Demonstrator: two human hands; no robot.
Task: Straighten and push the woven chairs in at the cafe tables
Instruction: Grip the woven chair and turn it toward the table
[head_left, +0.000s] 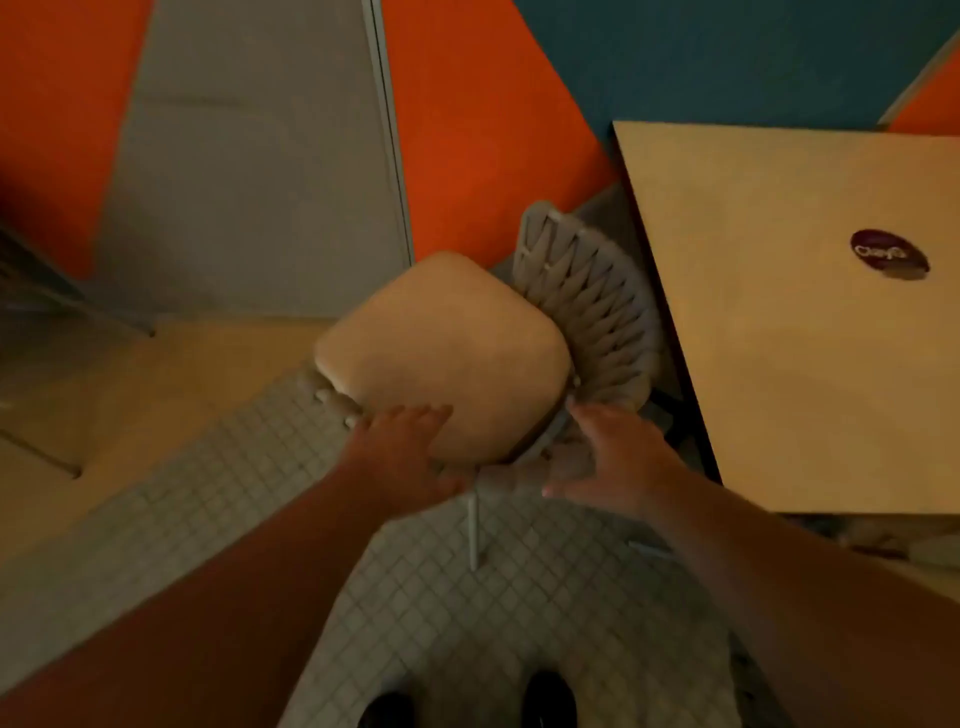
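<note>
Woven grey back (589, 306) curves behind our chair's (524, 457) smooth tan cushion (441, 353); left hand (400, 457) flat there, fingers together, right hand (608, 462) spread open beside the frame.

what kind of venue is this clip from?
Likely a cafe: a woven chair with a seat cushion beside a square table bearing a round logo sticker, on a small-tiled floor.
</note>
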